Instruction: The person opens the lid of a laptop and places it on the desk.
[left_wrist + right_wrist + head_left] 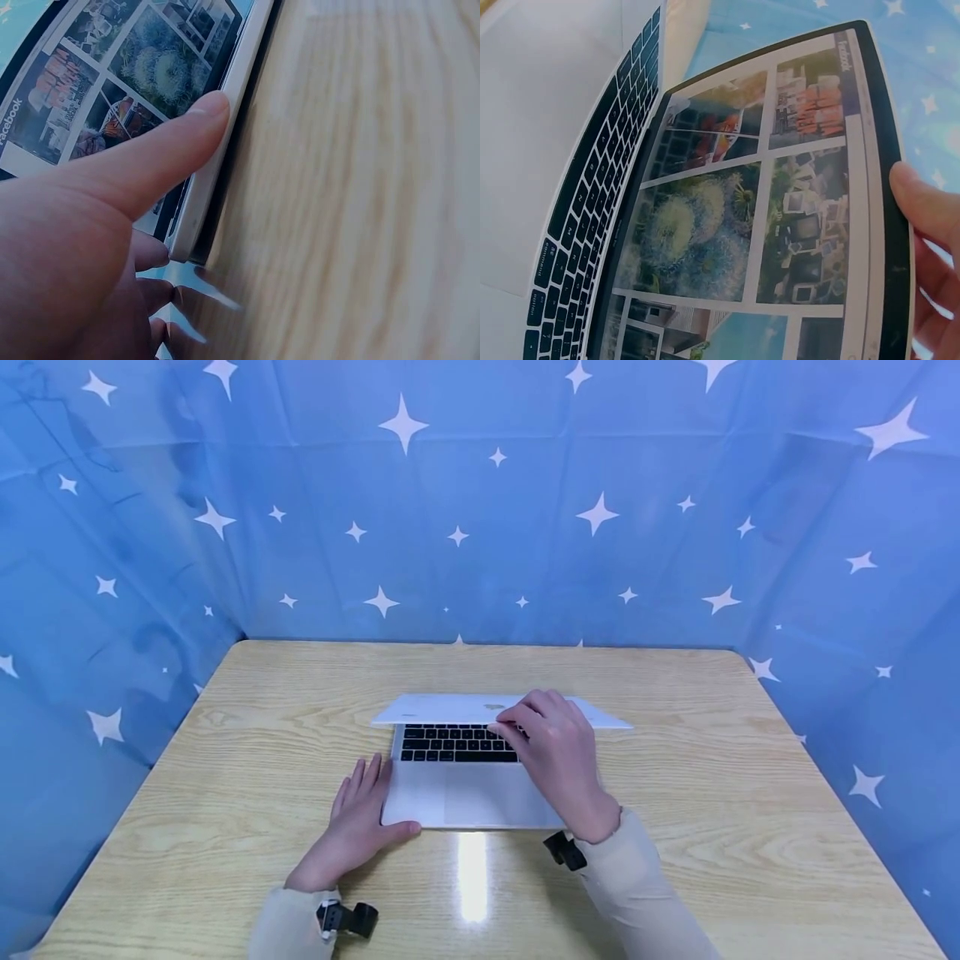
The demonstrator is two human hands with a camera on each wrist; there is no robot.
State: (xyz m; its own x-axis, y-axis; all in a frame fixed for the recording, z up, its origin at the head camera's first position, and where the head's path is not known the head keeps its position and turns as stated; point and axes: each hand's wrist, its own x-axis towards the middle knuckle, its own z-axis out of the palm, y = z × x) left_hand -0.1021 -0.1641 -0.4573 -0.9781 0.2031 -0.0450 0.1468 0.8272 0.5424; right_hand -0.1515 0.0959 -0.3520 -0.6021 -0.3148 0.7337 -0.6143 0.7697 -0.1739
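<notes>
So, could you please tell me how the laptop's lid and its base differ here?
The lid leans forward over the rear of the base, while the base lies flat on the table. The lid's inner side bears a screen showing pictures; the base carries black keys. The right hand pinches the lid's edge, while the left hand touches the base's left front corner. Both have pale casings.

Laptop [468, 781] on table [750, 827], before backdrop [480, 560]

There are two hands [358, 822] [561, 760], one laptop [427, 793], one table [262, 735].
</notes>
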